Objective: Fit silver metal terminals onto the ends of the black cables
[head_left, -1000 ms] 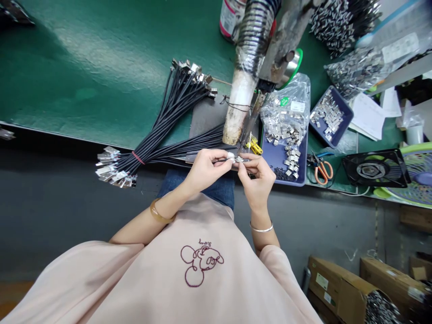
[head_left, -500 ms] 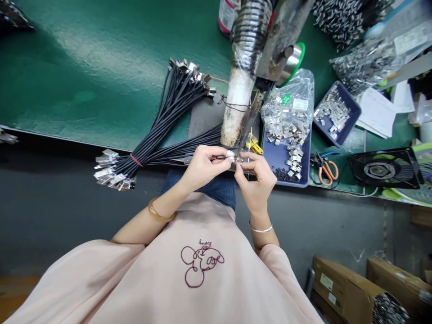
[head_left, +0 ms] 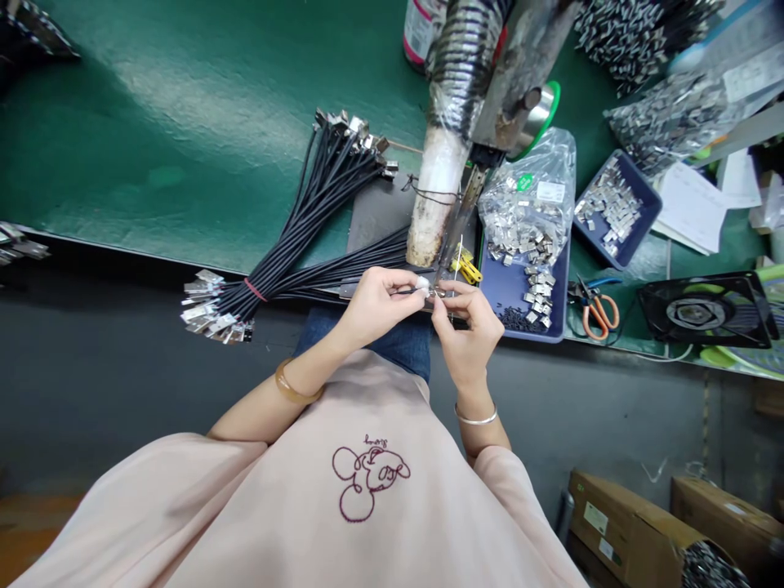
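At the bench edge my left hand is closed in a pinch on a thin black cable, with a white covering on one fingertip. My right hand faces it, thumb and fingers pinched on a small metal connector at the cable's end. The fingertips nearly touch, so much of the connector is hidden. Just above them a narrow metal soldering arm comes down beside a dirty white hose nozzle. Left of my hands lies a bundle of black cables with metal plugs, tied by a red band.
Right of my hands are a blue tray with metal shells and a plastic bag, a smaller blue bin, orange-handled pliers and a black fan. A yellow tool lies close behind my right hand. Cardboard boxes stand below.
The whole view has shifted slightly, so everything appears a little further right. Both hands keep their pinch at the same place under the soldering arm, the right fingers barely altered.
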A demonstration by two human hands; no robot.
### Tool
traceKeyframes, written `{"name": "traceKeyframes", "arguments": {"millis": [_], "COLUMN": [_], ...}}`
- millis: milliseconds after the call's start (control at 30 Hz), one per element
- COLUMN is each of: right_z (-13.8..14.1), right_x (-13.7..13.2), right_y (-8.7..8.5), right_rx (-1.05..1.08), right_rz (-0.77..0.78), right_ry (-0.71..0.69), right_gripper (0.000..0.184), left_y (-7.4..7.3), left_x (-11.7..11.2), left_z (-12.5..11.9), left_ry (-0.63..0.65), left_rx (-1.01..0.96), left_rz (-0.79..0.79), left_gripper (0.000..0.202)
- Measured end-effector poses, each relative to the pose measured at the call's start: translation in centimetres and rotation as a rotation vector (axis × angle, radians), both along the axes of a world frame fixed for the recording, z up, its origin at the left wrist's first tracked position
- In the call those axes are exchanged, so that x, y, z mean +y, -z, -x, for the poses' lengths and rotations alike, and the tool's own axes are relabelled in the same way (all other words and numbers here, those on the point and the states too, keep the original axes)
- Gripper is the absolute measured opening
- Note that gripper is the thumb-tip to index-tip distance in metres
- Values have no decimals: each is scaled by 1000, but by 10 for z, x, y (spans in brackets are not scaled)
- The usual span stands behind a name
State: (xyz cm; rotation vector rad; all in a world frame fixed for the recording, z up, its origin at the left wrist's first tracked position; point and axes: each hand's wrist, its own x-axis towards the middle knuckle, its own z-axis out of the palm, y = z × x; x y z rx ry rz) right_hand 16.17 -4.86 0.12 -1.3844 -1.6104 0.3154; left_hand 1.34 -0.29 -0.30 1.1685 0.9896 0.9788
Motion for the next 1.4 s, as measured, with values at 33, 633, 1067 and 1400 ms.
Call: {"name": "traceKeyframes", "arguments": {"millis": [33,633,1067,1400], "right_z": [0,0,1,1], "right_x": [0,-6,2,0], "right_y": [-1,0,-5,-10], "right_rx": [1,173,124,118], "right_rz": [0,167,158,119], "right_ry": [5,7,29,-8], "right_gripper": [11,8,9,10], "left_y": [-1,-4,0,-5], "left_x": [0,-5,1,2], "left_z": [0,0,-1,1], "left_ry": [-8,-10,-19,-18], "left_rx": [8,-16,-16,-45], "left_rz": [-19,-21,17,61], "left_gripper": [11,9,12,8]}}
